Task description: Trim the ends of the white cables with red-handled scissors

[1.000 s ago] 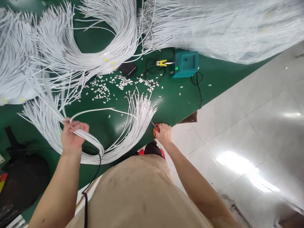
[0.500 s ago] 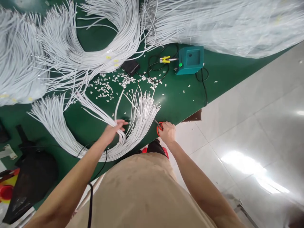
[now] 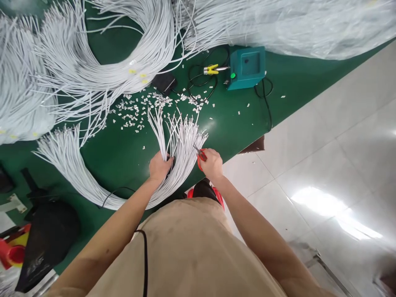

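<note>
A curved bundle of white wires (image 3: 93,187) lies along the near edge of the green table (image 3: 229,136), its right ends fanned upward. My left hand (image 3: 160,166) is closed around a clump of these wires at the bundle's inner side, the wire tips standing up above the fingers. Red-handled scissors or cutters (image 3: 201,155) are in my right hand (image 3: 212,165), just right of the fanned ends, with the metal tip pointing up and left toward the wires.
Larger white wire bundles (image 3: 123,76) fill the far left, and a plastic-wrapped one (image 3: 293,29) the far right. Small white pieces (image 3: 131,113) are scattered mid-table. A teal device (image 3: 247,68) with a cable stands behind. A black bag (image 3: 51,235) lies at left.
My left hand has moved right and closed on the wires. The clump that stretched leftward now stands upright beside the fanned ends. My right hand has shifted slightly left and up with the red-handled tool.
</note>
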Demonstrator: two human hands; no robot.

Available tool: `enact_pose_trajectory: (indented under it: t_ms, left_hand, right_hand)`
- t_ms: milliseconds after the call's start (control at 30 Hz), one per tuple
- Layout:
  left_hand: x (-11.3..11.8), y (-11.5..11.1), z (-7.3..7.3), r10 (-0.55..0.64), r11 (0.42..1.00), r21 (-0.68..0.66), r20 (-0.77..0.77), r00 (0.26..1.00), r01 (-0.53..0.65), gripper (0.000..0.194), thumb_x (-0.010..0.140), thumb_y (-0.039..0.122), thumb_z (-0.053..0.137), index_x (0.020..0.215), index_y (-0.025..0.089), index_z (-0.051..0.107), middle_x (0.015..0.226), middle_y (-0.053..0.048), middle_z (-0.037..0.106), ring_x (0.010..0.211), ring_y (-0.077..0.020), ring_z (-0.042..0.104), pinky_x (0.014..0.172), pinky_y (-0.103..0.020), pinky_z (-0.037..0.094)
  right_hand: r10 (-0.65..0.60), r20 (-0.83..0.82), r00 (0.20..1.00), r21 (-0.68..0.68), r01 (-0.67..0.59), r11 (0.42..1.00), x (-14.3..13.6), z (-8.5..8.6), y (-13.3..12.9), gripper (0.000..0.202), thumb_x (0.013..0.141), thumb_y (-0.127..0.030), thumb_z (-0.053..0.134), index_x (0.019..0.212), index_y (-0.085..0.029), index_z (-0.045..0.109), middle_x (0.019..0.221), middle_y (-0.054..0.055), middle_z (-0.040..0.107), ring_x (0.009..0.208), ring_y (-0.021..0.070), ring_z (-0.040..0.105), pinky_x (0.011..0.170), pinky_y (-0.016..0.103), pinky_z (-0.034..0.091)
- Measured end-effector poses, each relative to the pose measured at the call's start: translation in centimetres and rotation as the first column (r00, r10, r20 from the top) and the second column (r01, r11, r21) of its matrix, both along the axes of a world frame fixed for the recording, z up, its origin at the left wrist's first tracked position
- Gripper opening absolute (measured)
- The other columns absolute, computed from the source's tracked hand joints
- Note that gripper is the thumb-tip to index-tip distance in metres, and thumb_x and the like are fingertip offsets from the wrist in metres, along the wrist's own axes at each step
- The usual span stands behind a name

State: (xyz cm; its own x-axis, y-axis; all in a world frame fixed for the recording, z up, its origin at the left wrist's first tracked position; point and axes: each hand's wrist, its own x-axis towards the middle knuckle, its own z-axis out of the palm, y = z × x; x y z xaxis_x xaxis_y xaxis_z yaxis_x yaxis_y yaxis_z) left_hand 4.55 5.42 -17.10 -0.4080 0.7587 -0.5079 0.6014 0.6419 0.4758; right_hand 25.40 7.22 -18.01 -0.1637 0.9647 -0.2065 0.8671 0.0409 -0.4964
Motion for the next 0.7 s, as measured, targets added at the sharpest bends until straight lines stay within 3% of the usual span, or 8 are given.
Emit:
enact_pose_trajectory:
  t_ms: [100,233,300,400,500,600,700]
  left_hand:
    - [0.1,0.1,-0.4,0.049,0.998,0.028,0.069,0.996,-0.051,0.014,0.062,0.029,0.065,0.067,0.02,0.055,0.07,-0.002,0.06,0.083,-0.0234,0.058,0.08,-0.035,0.038]
    - [-0.8,0.1,-0.1,0.194,0.974,0.072,0.24,0.951,-0.217,0.017,0.06,0.028,0.065,0.069,0.018,0.054,0.061,0.002,0.055,0.066,-0.0171,0.057,0.07,-0.031,0.042]
    - [-2.2,0.2,0.6,0.291,0.934,0.1,0.344,0.893,-0.343,0.022,0.061,0.032,0.064,0.073,0.018,0.052,0.061,0.003,0.053,0.058,-0.0127,0.055,0.062,-0.027,0.043]
    - [-5.2,0.5,2.1,0.43,0.821,0.168,0.446,0.785,-0.545,0.026,0.064,0.036,0.061,0.076,0.019,0.046,0.064,0.006,0.048,0.051,-0.0058,0.048,0.052,-0.019,0.039]
    - [-7.8,0.7,3.2,0.503,0.732,0.175,0.513,0.696,-0.658,0.03,0.061,0.036,0.064,0.075,0.018,0.045,0.066,0.006,0.047,0.045,-0.0017,0.038,0.044,-0.016,0.031]
    - [-8.3,0.9,3.1,0.522,0.725,0.11,0.556,0.647,-0.68,0.035,0.054,0.031,0.072,0.077,0.015,0.051,0.067,0.004,0.05,0.045,-0.0019,0.039,0.042,-0.017,0.031]
    - [-7.6,1.2,1.8,0.528,0.726,0.1,0.555,0.643,-0.681,0.033,0.055,0.032,0.072,0.078,0.014,0.055,0.065,0.002,0.051,0.047,-0.0042,0.045,0.045,-0.018,0.036]
  right_hand:
    - [0.09,-0.118,0.989,0.058,-0.083,0.995,-3.1,1.1,2.4,0.016,0.082,-0.027,0.047,0.085,-0.016,0.059,0.083,0.006,0.059,0.084,0.0183,0.05,0.075,0.029,0.032]
    - [0.154,-0.062,0.986,-0.008,-0.154,0.988,-5.6,1.6,4.4,0.011,0.076,-0.023,0.053,0.079,-0.015,0.06,0.083,0.008,0.059,0.084,0.0213,0.049,0.074,0.033,0.031]
    - [0.082,-0.102,0.991,-0.047,-0.087,0.995,-5.8,1.8,4.3,0.01,0.075,-0.021,0.051,0.073,-0.015,0.059,0.077,0.006,0.058,0.077,0.0186,0.05,0.071,0.03,0.033]
    - [-0.081,-0.277,0.957,-0.107,0.053,0.993,-5.1,2.2,3.0,0.014,0.075,-0.026,0.048,0.069,-0.017,0.056,0.069,0.001,0.054,0.063,0.0126,0.046,0.061,0.024,0.033]
    - [-0.25,-0.358,0.9,-0.228,0.175,0.958,-4.2,2.5,1.8,0.021,0.075,-0.033,0.047,0.062,-0.017,0.052,0.058,-0.002,0.046,0.054,0.0101,0.037,0.054,0.023,0.03]
    - [-0.408,-0.322,0.854,-0.399,0.268,0.877,-3.4,2.2,1.6,0.03,0.074,-0.041,0.048,0.055,-0.018,0.048,0.049,-0.005,0.037,0.051,0.0096,0.031,0.051,0.023,0.029]
    - [-0.455,-0.336,0.825,-0.47,0.272,0.84,-3.0,1.8,1.9,0.032,0.071,-0.047,0.05,0.056,-0.018,0.049,0.049,-0.005,0.035,0.051,0.0097,0.03,0.05,0.023,0.029]
